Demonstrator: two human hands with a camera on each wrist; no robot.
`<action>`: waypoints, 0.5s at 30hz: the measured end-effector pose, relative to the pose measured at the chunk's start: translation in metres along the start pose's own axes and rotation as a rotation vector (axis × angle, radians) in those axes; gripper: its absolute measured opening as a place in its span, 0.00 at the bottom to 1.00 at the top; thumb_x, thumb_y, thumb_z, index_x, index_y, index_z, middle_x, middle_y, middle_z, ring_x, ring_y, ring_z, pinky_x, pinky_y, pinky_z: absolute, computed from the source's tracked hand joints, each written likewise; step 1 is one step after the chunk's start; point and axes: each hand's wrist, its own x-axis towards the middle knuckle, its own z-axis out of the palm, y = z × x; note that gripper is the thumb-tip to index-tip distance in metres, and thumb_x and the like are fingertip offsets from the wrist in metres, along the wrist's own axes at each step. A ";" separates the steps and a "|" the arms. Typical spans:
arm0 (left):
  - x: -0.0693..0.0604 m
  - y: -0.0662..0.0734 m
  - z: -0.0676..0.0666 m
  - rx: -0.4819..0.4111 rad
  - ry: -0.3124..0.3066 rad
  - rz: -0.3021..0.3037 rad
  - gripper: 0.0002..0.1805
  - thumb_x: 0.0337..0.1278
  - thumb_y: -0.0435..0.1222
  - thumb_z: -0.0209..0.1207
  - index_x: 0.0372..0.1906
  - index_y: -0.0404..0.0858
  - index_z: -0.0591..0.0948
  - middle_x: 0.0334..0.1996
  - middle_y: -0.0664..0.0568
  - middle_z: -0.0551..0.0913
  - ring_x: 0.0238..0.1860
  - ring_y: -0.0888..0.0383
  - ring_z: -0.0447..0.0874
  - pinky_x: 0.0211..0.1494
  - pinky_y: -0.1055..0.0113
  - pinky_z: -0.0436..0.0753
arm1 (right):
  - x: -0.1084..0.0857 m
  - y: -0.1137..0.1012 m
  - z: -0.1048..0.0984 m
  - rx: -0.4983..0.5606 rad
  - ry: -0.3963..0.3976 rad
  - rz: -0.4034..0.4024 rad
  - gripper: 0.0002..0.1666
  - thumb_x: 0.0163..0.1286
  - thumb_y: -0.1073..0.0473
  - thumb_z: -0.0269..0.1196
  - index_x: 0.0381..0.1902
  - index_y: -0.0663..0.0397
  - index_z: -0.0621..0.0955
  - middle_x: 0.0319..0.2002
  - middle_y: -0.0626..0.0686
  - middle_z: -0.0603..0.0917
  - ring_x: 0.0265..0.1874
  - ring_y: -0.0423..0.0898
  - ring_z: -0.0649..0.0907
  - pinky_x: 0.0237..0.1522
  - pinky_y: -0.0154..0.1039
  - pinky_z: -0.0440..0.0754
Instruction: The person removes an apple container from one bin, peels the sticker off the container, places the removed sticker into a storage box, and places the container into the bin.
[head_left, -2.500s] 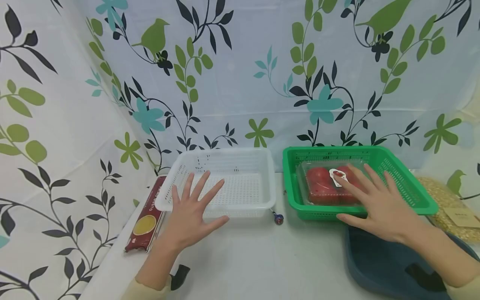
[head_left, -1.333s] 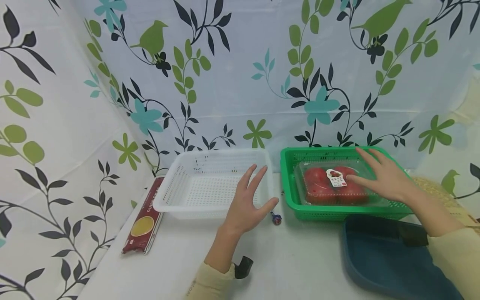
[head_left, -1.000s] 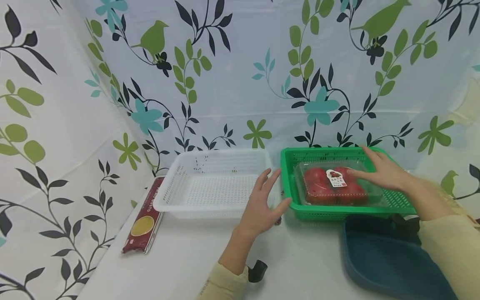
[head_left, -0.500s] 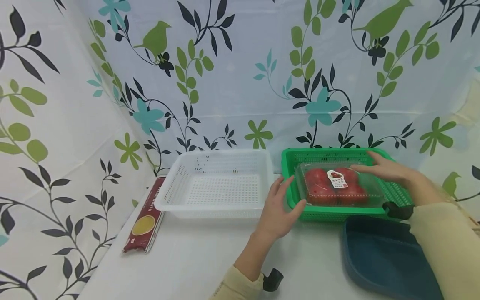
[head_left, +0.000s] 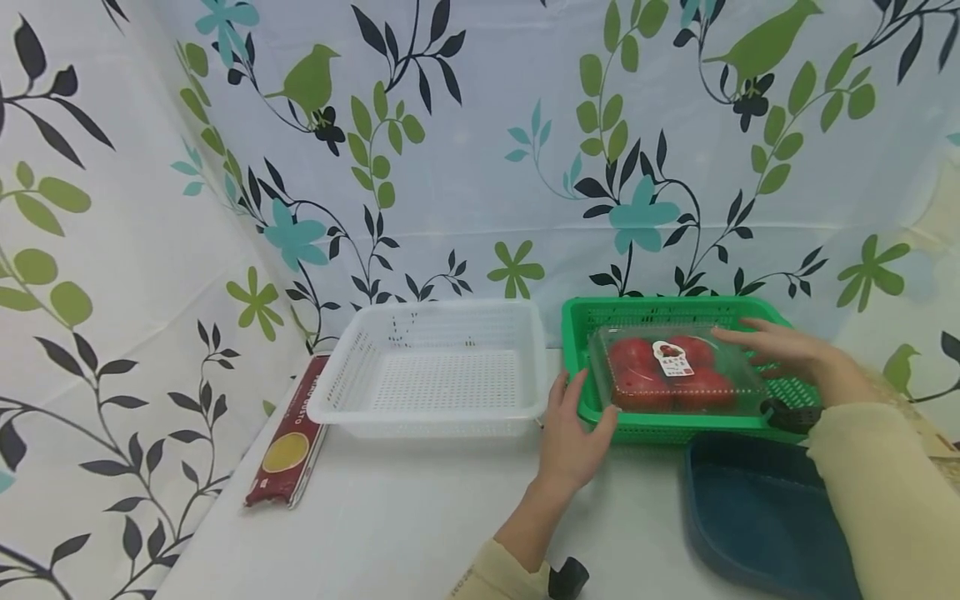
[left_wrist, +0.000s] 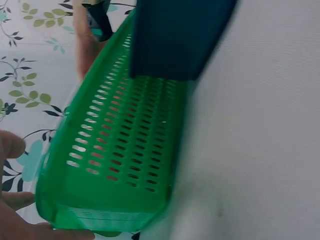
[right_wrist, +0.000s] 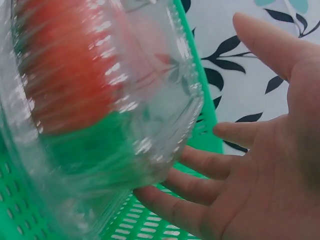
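Note:
A clear plastic box (head_left: pixel 675 387) of red, tomato-like fruit with a white label lies in a green perforated basket (head_left: pixel 660 434). My left hand (head_left: pixel 572 442) is at the basket's front left corner, thumb and fingers spread. In the left wrist view, the fingers of the left hand (left_wrist: pixel 15 215) lie at the end of the green basket (left_wrist: pixel 100 192). My right hand (head_left: pixel 795 350) reaches over the basket's right part. In the right wrist view, fairly straight fingers of the right hand (right_wrist: pixel 250 175) reach to the end of the plastic box (right_wrist: pixel 155 130), their tips close against it.
Left of the green basket stands a white perforated basket (head_left: pixel 427 425). A maroon packet (head_left: pixel 292 433) lies beside it at the table's left. In front of the green basket is a dark blue tray (head_left: pixel 765 517), partly behind the right sleeve. Patterned cloth (head_left: pixel 465 183) hangs behind.
My left hand has moved right, from the white basket to the green basket's corner. The right hand has come from above the box down to its right end. The box and baskets stay put.

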 end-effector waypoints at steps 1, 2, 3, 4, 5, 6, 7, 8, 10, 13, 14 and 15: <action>-0.001 -0.002 0.002 -0.015 0.022 0.007 0.32 0.63 0.42 0.60 0.71 0.37 0.72 0.73 0.37 0.62 0.70 0.39 0.66 0.67 0.39 0.72 | 0.001 0.002 0.000 0.003 -0.005 0.013 0.64 0.76 0.30 0.47 0.73 0.71 0.25 0.70 0.85 0.37 0.67 0.84 0.52 0.64 0.72 0.67; -0.001 -0.003 0.003 -0.028 0.040 0.007 0.31 0.63 0.42 0.60 0.70 0.37 0.73 0.73 0.38 0.63 0.70 0.39 0.65 0.67 0.39 0.71 | 0.001 0.003 0.000 0.007 -0.013 0.026 0.64 0.76 0.30 0.46 0.73 0.72 0.24 0.70 0.85 0.38 0.67 0.84 0.52 0.63 0.71 0.68; -0.002 -0.005 0.005 -0.040 0.057 0.006 0.30 0.62 0.41 0.60 0.69 0.36 0.74 0.73 0.39 0.63 0.71 0.40 0.65 0.68 0.40 0.71 | 0.001 0.004 0.001 0.010 -0.025 0.041 0.64 0.76 0.30 0.46 0.72 0.73 0.24 0.69 0.86 0.38 0.66 0.84 0.52 0.62 0.70 0.70; -0.002 -0.006 0.006 -0.062 0.071 0.009 0.30 0.62 0.40 0.61 0.69 0.36 0.74 0.73 0.39 0.63 0.70 0.41 0.65 0.68 0.42 0.72 | 0.001 0.006 0.000 0.014 -0.045 0.057 0.64 0.76 0.30 0.46 0.72 0.74 0.25 0.69 0.87 0.39 0.66 0.85 0.52 0.61 0.70 0.72; -0.003 -0.007 0.007 -0.080 0.082 0.010 0.30 0.63 0.40 0.61 0.68 0.36 0.75 0.73 0.39 0.63 0.70 0.41 0.66 0.67 0.43 0.73 | 0.001 0.007 0.000 0.015 -0.063 0.070 0.64 0.76 0.30 0.46 0.72 0.75 0.26 0.68 0.87 0.39 0.66 0.85 0.53 0.60 0.69 0.73; -0.003 -0.008 0.007 -0.094 0.094 0.009 0.29 0.62 0.40 0.62 0.68 0.36 0.75 0.73 0.40 0.63 0.70 0.42 0.66 0.67 0.44 0.74 | 0.002 0.008 0.000 0.015 -0.085 0.083 0.64 0.76 0.29 0.45 0.72 0.77 0.27 0.68 0.88 0.39 0.66 0.85 0.52 0.60 0.69 0.74; -0.004 -0.009 0.008 -0.108 0.102 0.005 0.29 0.63 0.39 0.62 0.68 0.36 0.75 0.73 0.41 0.63 0.70 0.43 0.66 0.66 0.47 0.75 | 0.002 0.009 0.000 0.011 -0.102 0.095 0.64 0.76 0.29 0.45 0.72 0.78 0.29 0.68 0.88 0.40 0.66 0.85 0.53 0.59 0.68 0.75; -0.005 -0.010 0.009 -0.120 0.107 0.003 0.29 0.63 0.39 0.62 0.68 0.36 0.75 0.73 0.41 0.63 0.70 0.44 0.66 0.66 0.49 0.76 | 0.003 0.010 0.000 0.007 -0.121 0.101 0.64 0.76 0.29 0.45 0.72 0.80 0.31 0.67 0.89 0.41 0.66 0.85 0.54 0.58 0.67 0.76; -0.006 -0.012 0.012 -0.145 0.121 0.010 0.28 0.63 0.38 0.62 0.67 0.35 0.76 0.73 0.42 0.63 0.70 0.45 0.67 0.62 0.51 0.80 | 0.004 0.013 0.001 -0.001 -0.144 0.113 0.64 0.75 0.29 0.46 0.73 0.81 0.35 0.68 0.88 0.41 0.66 0.85 0.54 0.59 0.67 0.76; -0.009 -0.016 0.016 -0.163 0.134 0.014 0.26 0.63 0.36 0.63 0.65 0.36 0.77 0.74 0.45 0.64 0.70 0.46 0.68 0.59 0.53 0.82 | 0.006 0.015 0.001 -0.024 -0.144 0.122 0.64 0.75 0.28 0.46 0.73 0.82 0.38 0.68 0.88 0.41 0.66 0.84 0.56 0.57 0.66 0.77; -0.010 -0.017 0.017 -0.172 0.140 0.020 0.25 0.62 0.36 0.63 0.65 0.36 0.77 0.74 0.45 0.64 0.69 0.46 0.68 0.58 0.53 0.82 | 0.006 0.016 0.000 -0.024 -0.143 0.124 0.64 0.75 0.28 0.46 0.73 0.83 0.38 0.68 0.88 0.41 0.66 0.84 0.56 0.57 0.66 0.77; -0.010 -0.018 0.018 -0.180 0.148 0.027 0.25 0.62 0.36 0.63 0.64 0.36 0.77 0.74 0.45 0.64 0.69 0.46 0.69 0.57 0.54 0.83 | 0.006 0.016 0.000 -0.023 -0.142 0.128 0.64 0.75 0.28 0.46 0.72 0.83 0.38 0.68 0.88 0.41 0.66 0.84 0.56 0.57 0.66 0.77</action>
